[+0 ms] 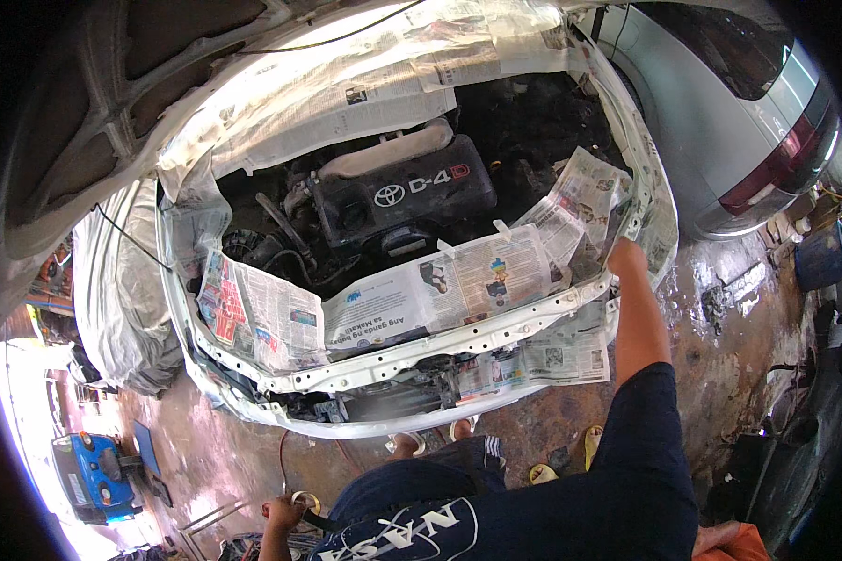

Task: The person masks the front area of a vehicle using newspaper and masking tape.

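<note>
My right hand (628,259) reaches to the right front corner of a car's engine bay and touches the white body frame (526,326) beside newspaper sheets (593,193). Its fingers are hidden, so their grip cannot be told. Low on the left, my left hand (284,512) is closed on a roll of tape (307,501). More newspaper (435,287) covers the inner front of the bay, fixed with pale tape strips (502,230). Another newspaper sheet (565,354) hangs on the outside below the frame. The black Toyota D-4D engine cover (403,189) shows in the middle.
A raised hood (112,91) hangs over the upper left. A silver car (730,119) stands close on the right. Yellow slippers (544,474) and a thin red hose (283,456) lie on the floor. A blue machine (91,477) stands left; orange cloth (740,543) shows lower right.
</note>
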Tool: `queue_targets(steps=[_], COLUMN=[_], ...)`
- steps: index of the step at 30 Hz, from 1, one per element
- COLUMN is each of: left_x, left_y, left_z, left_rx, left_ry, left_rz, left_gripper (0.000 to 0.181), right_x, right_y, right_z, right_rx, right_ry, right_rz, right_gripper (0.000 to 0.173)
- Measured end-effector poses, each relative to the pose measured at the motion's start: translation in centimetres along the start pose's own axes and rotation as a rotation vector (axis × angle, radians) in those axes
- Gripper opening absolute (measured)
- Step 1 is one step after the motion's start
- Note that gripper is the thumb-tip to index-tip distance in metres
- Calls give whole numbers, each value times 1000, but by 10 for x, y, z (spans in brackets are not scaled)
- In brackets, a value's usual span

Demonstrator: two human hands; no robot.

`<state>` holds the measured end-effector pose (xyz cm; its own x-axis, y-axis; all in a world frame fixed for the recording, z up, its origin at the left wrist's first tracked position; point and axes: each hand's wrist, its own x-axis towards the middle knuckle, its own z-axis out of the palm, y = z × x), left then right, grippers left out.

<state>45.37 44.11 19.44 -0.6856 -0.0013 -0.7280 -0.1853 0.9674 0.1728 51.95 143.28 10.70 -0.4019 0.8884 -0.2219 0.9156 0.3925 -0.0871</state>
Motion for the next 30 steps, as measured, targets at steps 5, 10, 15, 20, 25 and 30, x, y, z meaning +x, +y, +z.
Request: queue_targets(steps=[5,10,15,20,25,30], left_x=[-11,17,2,6,3,-4], left_y=[-16,-20,-28,-10,0,19], left_z=[4,16,9,5,-3,-8], left_rx=[116,46,0,-169,-164,-125], left_ry=[13,-97,-51,-64,-63,-48], left_rz=[35,-71,195,-4,30,-8], left_gripper=[35,33,36,40,37,25], right_x=[19,19,-24,-25,-28,-39], right_y=[15,41,-10,7,10,25], right_z=[19,35,-16,-14,-1,17], right_rx=[-21,-33,49,87,114,311], right_ry=[-23,43,-26,-8,32,97], right_rz=[-49,112,156,123,177,262], right_gripper=[34,38,41,42,49,63])
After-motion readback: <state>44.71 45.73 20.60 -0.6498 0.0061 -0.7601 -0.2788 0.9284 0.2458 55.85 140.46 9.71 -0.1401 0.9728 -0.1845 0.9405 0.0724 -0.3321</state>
